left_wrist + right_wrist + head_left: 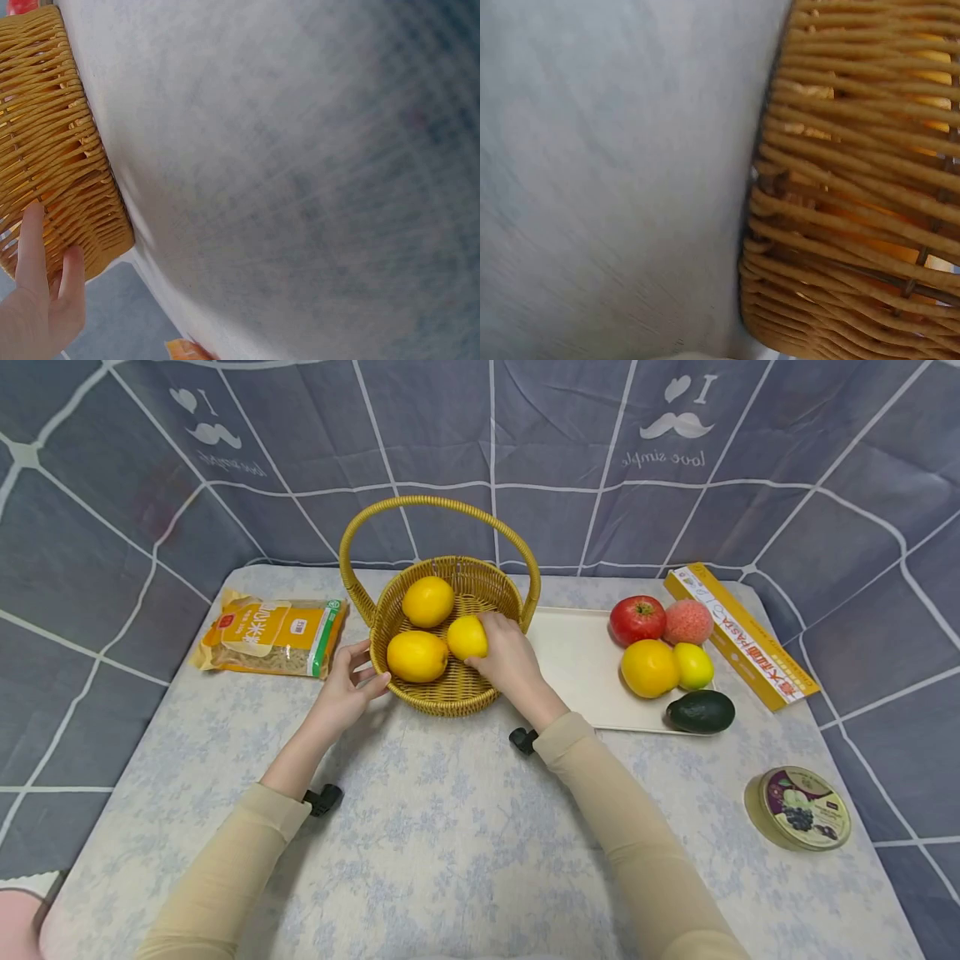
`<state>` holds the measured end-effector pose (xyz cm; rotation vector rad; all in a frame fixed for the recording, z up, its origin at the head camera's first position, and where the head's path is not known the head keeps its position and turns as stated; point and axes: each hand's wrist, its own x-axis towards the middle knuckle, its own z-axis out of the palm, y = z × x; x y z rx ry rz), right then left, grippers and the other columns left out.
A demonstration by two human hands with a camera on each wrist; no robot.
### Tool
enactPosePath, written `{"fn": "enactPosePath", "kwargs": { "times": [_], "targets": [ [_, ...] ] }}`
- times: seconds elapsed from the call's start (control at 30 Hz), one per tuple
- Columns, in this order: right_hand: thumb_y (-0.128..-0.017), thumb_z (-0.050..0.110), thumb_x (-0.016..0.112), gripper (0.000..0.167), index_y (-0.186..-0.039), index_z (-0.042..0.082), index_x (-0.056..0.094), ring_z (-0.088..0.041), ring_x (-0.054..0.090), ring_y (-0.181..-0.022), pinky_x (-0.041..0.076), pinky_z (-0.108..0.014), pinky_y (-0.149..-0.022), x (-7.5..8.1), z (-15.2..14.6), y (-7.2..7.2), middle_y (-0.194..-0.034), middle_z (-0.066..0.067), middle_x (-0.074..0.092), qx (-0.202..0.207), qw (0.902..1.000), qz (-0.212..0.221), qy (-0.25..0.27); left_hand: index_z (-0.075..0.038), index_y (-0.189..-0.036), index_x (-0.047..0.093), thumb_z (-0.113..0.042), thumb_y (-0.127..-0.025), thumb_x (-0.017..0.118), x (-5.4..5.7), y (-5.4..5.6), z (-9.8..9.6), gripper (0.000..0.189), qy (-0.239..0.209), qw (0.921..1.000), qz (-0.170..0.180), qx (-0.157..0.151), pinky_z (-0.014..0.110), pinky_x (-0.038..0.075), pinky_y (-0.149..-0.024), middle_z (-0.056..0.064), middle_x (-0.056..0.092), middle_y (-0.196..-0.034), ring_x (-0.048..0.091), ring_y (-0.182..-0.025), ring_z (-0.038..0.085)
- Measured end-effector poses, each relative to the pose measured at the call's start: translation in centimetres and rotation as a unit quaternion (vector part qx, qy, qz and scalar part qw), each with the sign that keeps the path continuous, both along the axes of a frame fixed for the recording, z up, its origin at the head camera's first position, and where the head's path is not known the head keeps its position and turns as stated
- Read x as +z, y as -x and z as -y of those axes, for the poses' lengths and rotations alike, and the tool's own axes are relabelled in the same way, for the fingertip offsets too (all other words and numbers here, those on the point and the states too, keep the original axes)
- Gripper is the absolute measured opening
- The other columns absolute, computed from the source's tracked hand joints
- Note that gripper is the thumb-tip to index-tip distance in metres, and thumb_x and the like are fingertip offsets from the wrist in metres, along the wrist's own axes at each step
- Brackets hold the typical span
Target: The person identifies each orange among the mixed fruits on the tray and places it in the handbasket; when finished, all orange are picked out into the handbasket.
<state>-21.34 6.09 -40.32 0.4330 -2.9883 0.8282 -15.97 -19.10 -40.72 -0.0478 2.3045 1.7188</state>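
A round wicker basket (450, 702) with a tall arched handle (438, 502) stands at the back of the table. Inside it are two yellow lemons, one at the back (427, 602) and one at the front left (417, 657). My right hand (512, 656) reaches over the basket's right rim and grips a third, smaller lemon (467, 637) inside the basket. Against the basket's left outer side rests my left hand (347, 685), its thumb near the rim; the left wrist view shows straight fingers (31, 247) touching the weave. The right wrist view shows only the basket's outer wall (855, 165).
Left of the basket lies a bag of dry food (273, 635). On the right, a white tray (573, 668) bears a red pomegranate (637, 620), a peach (688, 622), an orange (649, 668), a yellow-green lemon (693, 666) and an avocado (701, 712). Beyond are a pasta box (742, 639) and round tin (804, 808).
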Motion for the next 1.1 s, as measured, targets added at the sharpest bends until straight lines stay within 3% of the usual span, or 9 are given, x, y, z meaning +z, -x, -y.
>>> {"fn": "enactPosePath", "kwargs": {
  "times": [0.33, 0.57, 0.73, 0.9, 1.1],
  "targets": [
    [-0.091, 0.019, 0.072, 0.053, -0.137, 0.001, 0.053, -0.032, 0.044, -0.136, 0.039, -0.041, -0.117, -0.1, -0.4, -0.6, -0.142, -0.016, 0.051, -0.009, 0.9989, -0.035, 0.031, -0.008, -0.156, 0.007, -0.009, -0.102, 0.052, 0.0, -0.1, 0.0, 0.071, -0.01, 0.9999, 0.005, 0.001, 0.042, 0.049, -0.106, 0.02, 0.017, -0.16, 0.034, -0.144, 0.034],
    [-0.092, 0.019, 0.07, 0.042, -0.13, 0.004, 0.061, -0.027, 0.048, -0.133, 0.042, -0.04, -0.114, 0.9, -2.0, -2.3, -0.139, -0.011, 0.055, 0.003, 0.9945, -0.059, 0.087, -0.007, -0.156, 0.007, -0.009, -0.102, 0.052, 0.1, 0.0, 0.1, 0.071, -0.012, 0.9999, 0.003, 0.0, 0.038, 0.05, -0.104, 0.021, 0.017, -0.16, 0.034, -0.144, 0.034],
    [-0.089, 0.019, 0.073, 0.038, -0.124, 0.006, 0.066, -0.027, 0.057, -0.123, 0.048, -0.041, -0.107, 1.8, -3.9, -3.5, -0.128, -0.01, 0.062, -0.001, 0.9876, -0.073, 0.139, -0.007, -0.156, 0.007, -0.009, -0.101, 0.052, 0.1, -0.1, 0.0, 0.071, -0.015, 0.9999, 0.002, -0.002, 0.039, 0.049, -0.105, 0.021, 0.016, -0.16, 0.034, -0.144, 0.034],
    [-0.087, 0.021, 0.077, 0.038, -0.121, 0.007, 0.068, -0.029, 0.061, -0.113, 0.053, -0.041, -0.1, 2.4, -6.2, -4.2, -0.12, -0.01, 0.066, -0.015, 0.9797, -0.056, 0.192, -0.008, -0.156, 0.007, -0.009, -0.102, 0.052, 0.2, -0.1, 0.0, 0.071, -0.01, 0.9999, 0.003, -0.001, 0.04, 0.049, -0.106, 0.02, 0.016, -0.16, 0.034, -0.144, 0.034],
    [-0.087, 0.02, 0.077, 0.041, -0.123, 0.005, 0.066, -0.03, 0.06, -0.118, 0.05, -0.04, -0.107, 2.6, -9.5, -4.6, -0.125, -0.013, 0.065, -0.051, 0.9675, 0.005, 0.248, -0.009, -0.156, 0.006, -0.011, -0.102, 0.053, 0.1, -0.1, -0.1, 0.071, -0.006, 1.0, 0.004, -0.001, 0.035, 0.05, -0.104, 0.019, 0.016, -0.16, 0.034, -0.144, 0.034]
  ]
}}
